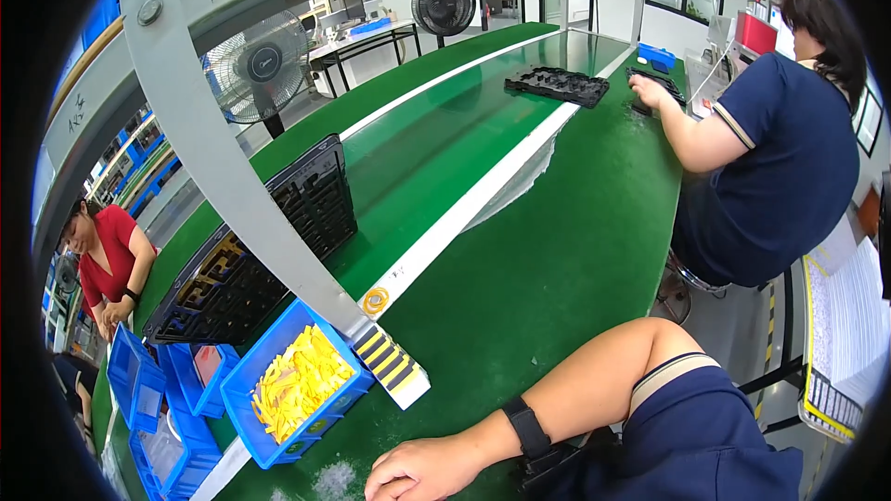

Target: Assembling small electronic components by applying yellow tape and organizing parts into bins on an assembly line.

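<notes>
My right hand (427,469) is at the lower edge of the view, low over the green table (538,288), with a black band (526,427) round the wrist. Its fingers curl downward and the frame cuts off their tips, so whatever they hold is hidden. Nearest to it is a blue bin (243,396) filled with yellow strip-like pieces (303,382). Clear, crumpled bits (334,481) lie on the table just left of the hand. My left hand does not show.
Smaller blue bins (190,450) stand at left. Black slotted trays (320,195) lean behind a grey metal post (232,158). Rubber-band-like rings (375,301) lie by its foot. At right a seated co-worker (770,167) handles a black part; another black tray (557,85) lies near them.
</notes>
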The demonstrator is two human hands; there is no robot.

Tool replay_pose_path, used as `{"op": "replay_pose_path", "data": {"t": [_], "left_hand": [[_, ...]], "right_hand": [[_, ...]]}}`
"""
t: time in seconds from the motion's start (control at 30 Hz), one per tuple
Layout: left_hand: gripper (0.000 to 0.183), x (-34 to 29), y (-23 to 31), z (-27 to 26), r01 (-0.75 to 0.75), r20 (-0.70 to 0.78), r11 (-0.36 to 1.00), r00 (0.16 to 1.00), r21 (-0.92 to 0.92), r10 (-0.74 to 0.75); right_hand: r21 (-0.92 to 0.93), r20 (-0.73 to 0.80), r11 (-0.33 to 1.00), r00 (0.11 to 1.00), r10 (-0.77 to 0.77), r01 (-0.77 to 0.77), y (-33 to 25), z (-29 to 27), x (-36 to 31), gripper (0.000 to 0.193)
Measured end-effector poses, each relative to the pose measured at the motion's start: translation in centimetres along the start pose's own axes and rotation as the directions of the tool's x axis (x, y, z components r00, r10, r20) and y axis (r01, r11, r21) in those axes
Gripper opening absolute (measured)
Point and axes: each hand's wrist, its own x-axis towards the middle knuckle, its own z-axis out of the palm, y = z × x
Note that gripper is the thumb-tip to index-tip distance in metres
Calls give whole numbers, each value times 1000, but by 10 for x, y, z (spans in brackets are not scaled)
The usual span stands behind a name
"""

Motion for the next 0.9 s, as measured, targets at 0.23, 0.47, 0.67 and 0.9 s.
{"op": "replay_pose_path", "data": {"t": [0.23, 0.47, 0.67, 0.9], "left_hand": [[32, 0, 0, 1, 31, 1, 999, 1000, -34, -31], [31, 0, -3, 2, 25, -14, 999, 1000, -36, -25], [30, 1, 4, 4, 31, -4, 999, 1000, -20, -31], [30, 0, 0, 3, 35, -2, 999, 999, -41, -35]], "right_hand": [[99, 27, 995, 999, -25, 23, -4, -2, 1, 30], [134, 62, 991, 998, 13, -21, -12, -6, -1, 26], [164, 123, 980, 988, 93, -113, -19, -9, -2, 25], [66, 71, 995, 995, 72, -77, -13, -6, -2, 25]]}}
